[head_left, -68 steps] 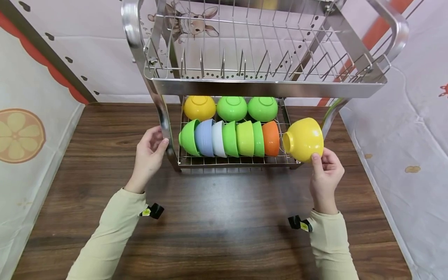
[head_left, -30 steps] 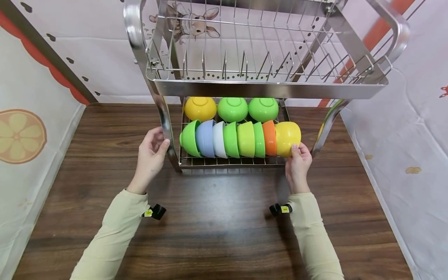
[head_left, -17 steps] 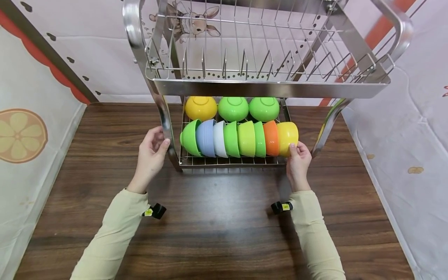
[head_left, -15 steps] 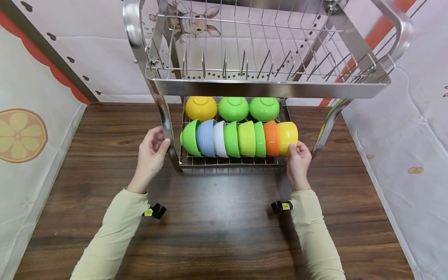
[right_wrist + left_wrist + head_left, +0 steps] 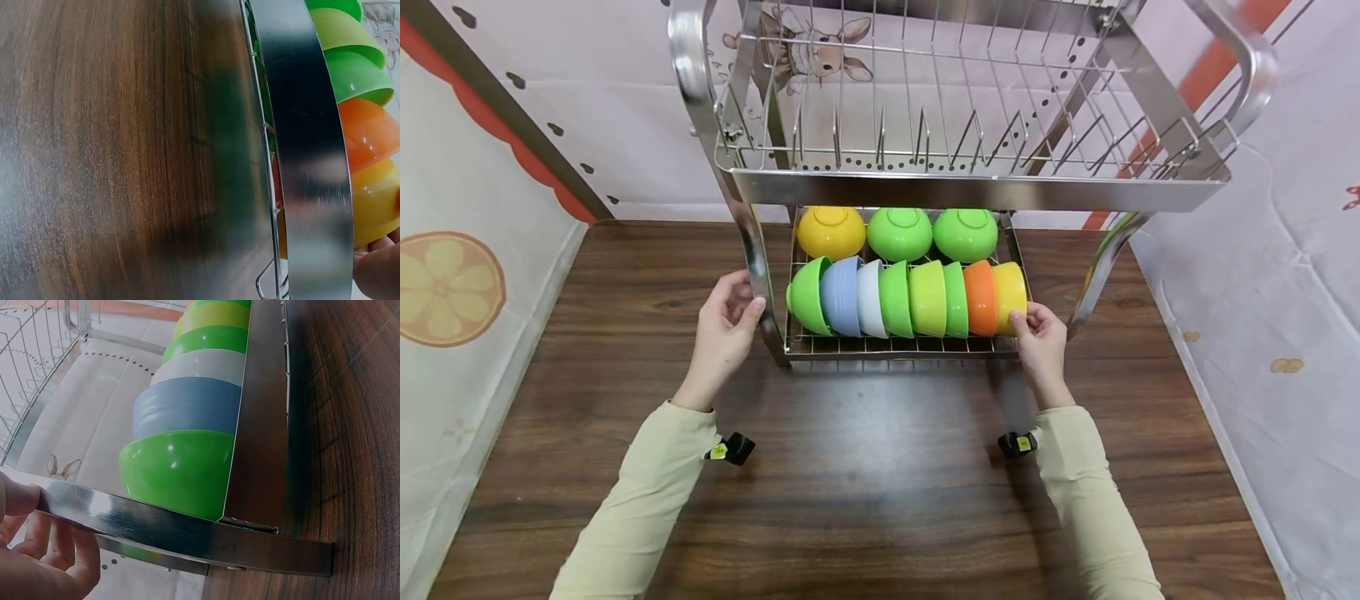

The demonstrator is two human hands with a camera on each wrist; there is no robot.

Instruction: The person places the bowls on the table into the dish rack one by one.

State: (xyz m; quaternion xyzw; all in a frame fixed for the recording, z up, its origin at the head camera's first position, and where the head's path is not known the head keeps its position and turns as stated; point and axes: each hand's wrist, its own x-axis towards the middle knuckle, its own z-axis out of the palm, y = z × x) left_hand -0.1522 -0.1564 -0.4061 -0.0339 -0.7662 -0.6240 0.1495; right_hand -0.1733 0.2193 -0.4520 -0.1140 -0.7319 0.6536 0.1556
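Observation:
My right hand (image 5: pixel 1042 343) grips a yellow bowl (image 5: pixel 1011 298) at its lower edge, thumb in front. That bowl lies on its side at the right end of the front row, nested against an orange bowl (image 5: pixel 981 298). In the right wrist view the hand (image 5: pixel 378 270) shows partly behind the rack's metal edge. With thumb and curled fingers, my left hand (image 5: pixel 724 337) holds the left upright (image 5: pixel 134 515) of the steel dish rack (image 5: pixel 895 357). Nearest it in the row are a green bowl (image 5: pixel 181 469) and a blue bowl (image 5: pixel 187 406).
Behind the front row, a darker yellow bowl (image 5: pixel 831 233) and two green bowls (image 5: pixel 898 235) sit upside down. The rack's upper wire tier (image 5: pixel 981 192) overhangs them. A wooden tabletop (image 5: pixel 865 467) extends in front, with patterned cloth walls (image 5: pixel 1247 275) around.
My right hand has brought the yellow bowl left from outside the rack into the front row, then further in against the orange bowl. The left hand stays on the upright.

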